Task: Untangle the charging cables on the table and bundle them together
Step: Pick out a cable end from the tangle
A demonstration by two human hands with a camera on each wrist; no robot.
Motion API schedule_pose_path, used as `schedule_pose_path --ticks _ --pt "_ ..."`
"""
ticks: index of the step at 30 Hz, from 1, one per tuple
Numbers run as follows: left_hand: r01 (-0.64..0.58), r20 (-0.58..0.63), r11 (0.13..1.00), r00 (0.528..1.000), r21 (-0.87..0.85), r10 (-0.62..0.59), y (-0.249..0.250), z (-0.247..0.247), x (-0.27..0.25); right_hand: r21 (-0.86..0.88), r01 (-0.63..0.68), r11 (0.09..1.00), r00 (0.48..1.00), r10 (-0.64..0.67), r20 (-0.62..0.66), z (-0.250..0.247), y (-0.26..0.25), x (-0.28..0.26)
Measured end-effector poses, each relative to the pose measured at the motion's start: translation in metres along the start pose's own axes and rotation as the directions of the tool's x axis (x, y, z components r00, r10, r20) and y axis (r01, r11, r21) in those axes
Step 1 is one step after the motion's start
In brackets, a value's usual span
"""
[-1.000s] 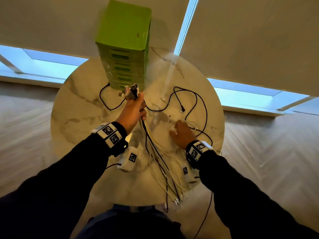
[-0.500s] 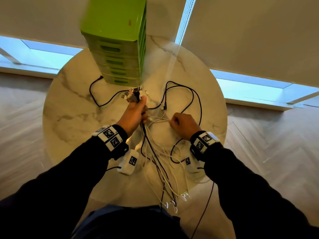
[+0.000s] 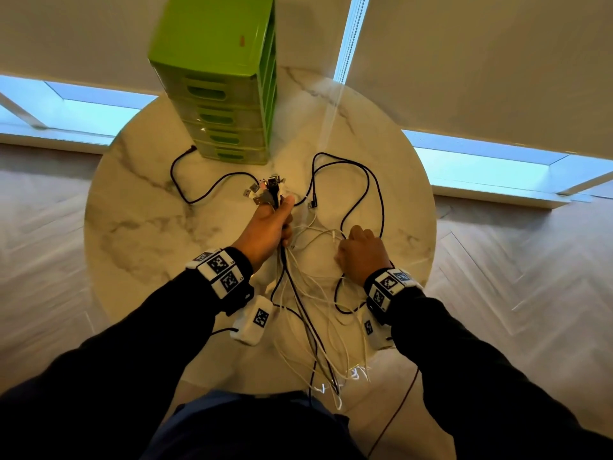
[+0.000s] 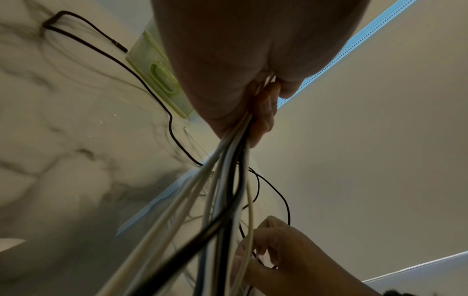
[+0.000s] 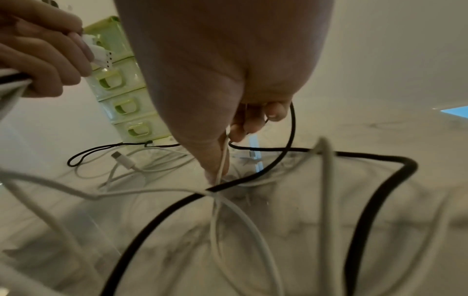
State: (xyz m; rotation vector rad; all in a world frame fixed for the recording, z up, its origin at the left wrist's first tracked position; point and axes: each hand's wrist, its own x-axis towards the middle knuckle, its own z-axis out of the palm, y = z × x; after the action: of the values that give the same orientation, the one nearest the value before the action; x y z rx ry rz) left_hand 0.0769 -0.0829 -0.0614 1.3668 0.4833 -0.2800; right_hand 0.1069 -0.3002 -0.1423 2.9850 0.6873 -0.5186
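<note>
Cables [image 3: 300,293], black and white: bunched in left hand [image 3: 267,227], fist clamped near plug ends [image 3: 267,190], centre frame. Right hand [image 3: 361,254] pinching one white cable [image 5: 222,160] just right of centre. Loose strands trailing toward lower frame edge over marble table [image 3: 132,227]. Black loops [image 3: 365,180] sprawled upper right. Green drawers [image 3: 225,94] at top.

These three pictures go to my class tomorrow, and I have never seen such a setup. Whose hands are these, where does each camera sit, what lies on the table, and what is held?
A person works with bare hands; no machine. One camera sits on the head, one on each wrist. The round marble table carries a green drawer unit and loose black and white cables. The left hand grips a bunch of cables, plugs upward. The right hand pinches one thin white cable.
</note>
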Motion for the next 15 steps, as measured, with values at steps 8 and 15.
schedule_pose_path --ticks 8,15 --pt "-0.009 0.003 1.000 1.000 0.006 0.009 -0.003 -0.005 -0.012 0.194 0.100 0.976 0.907 -0.009 -0.422 -0.039 -0.004 0.003" --pt "0.031 -0.021 0.990 0.999 -0.141 -0.034 -0.005 -0.002 -0.024 0.880 0.323 0.348 0.912 0.135 -0.388 -0.148 -0.035 0.007"
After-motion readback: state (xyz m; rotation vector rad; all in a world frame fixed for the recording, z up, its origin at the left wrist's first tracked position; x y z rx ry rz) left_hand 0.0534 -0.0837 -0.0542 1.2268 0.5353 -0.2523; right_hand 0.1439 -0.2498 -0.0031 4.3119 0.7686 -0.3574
